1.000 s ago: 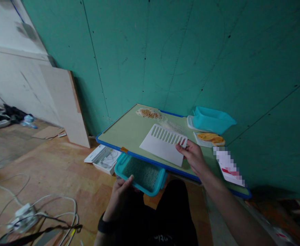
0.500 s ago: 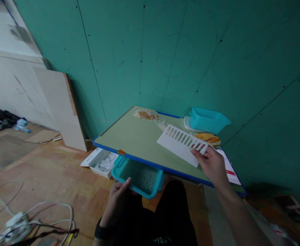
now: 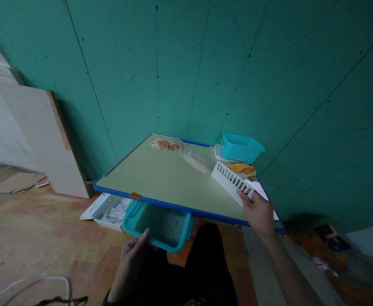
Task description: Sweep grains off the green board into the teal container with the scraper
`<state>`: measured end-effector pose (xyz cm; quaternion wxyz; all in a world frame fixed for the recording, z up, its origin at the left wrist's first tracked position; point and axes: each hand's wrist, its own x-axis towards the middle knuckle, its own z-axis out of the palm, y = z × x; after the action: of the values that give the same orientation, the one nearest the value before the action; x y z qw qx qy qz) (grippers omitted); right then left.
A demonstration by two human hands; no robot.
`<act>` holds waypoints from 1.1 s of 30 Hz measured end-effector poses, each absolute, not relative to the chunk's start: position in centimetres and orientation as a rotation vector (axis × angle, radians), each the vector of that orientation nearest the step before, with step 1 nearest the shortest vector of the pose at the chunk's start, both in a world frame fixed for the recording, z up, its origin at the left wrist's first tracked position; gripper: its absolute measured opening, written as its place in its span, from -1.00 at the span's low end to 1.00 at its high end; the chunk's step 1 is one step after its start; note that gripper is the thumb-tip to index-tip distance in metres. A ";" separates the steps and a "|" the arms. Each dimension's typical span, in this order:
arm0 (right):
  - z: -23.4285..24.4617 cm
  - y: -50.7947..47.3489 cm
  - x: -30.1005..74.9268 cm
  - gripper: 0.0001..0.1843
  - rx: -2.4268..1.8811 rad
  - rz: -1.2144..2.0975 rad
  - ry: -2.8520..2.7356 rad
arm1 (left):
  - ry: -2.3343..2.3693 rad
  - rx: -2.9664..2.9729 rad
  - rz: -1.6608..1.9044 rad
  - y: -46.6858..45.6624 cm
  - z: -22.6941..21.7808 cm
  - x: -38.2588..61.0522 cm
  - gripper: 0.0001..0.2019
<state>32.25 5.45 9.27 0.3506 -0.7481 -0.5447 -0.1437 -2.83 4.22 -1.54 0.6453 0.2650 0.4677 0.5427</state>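
Two hands worked at the low green table (image 3: 161,178), and the head view, the only one, placed everything around it. The right hand (image 3: 258,210) was at the table's right near corner, thumb and fingertips pinching the near end of the white slotted plate (image 3: 229,180). A second before, that plate lay flat across the table's near middle. By this moment it had swung to the right side and stood tilted on one long edge. That left the table's middle bare, with the streak of white grain (image 3: 199,160) and the small heap of tan beans (image 3: 167,145) well apart from the plate's earlier spot, towards the far edge.

The left hand (image 3: 132,255) had not shifted. It held the teal container (image 3: 126,221) tucked just below the table's near edge, thumb laid over the near rim. Pale grain lay inside it.

At the table's far right corner sat a teal tub (image 3: 240,148), and just beside it something yellow (image 3: 242,168) that was too small to identify.

Much was hidden. The left fingers were under the container, so I could not tell whether they were spread or closed. The right hand covered part of a white sheet (image 3: 259,190). The forearms ran out of the frame, and the light was dim.
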 end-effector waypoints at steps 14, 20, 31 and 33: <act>9.8 12.3 30.7 -0.60 -1.818 -0.222 -1.542 | 1.062 0.610 1.220 4.0 -1.0 -2.7 -0.57; 10.3 15.7 29.3 -0.69 -1.802 -0.193 -1.576 | 1.062 0.584 1.226 4.0 -0.9 -2.6 -0.57; 10.5 21.3 27.6 -0.73 -1.828 -0.102 -1.614 | 1.090 0.614 1.253 4.0 -0.7 -2.4 -0.55; 10.7 21.8 27.4 -0.74 -1.818 -0.066 -1.621 | 1.077 0.624 1.260 4.1 -0.7 -2.4 -0.54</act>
<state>27.36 21.84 10.67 0.3452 -0.7003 -0.6243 -0.0255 -2.42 4.07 -0.66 0.6328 0.2727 0.4709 0.5509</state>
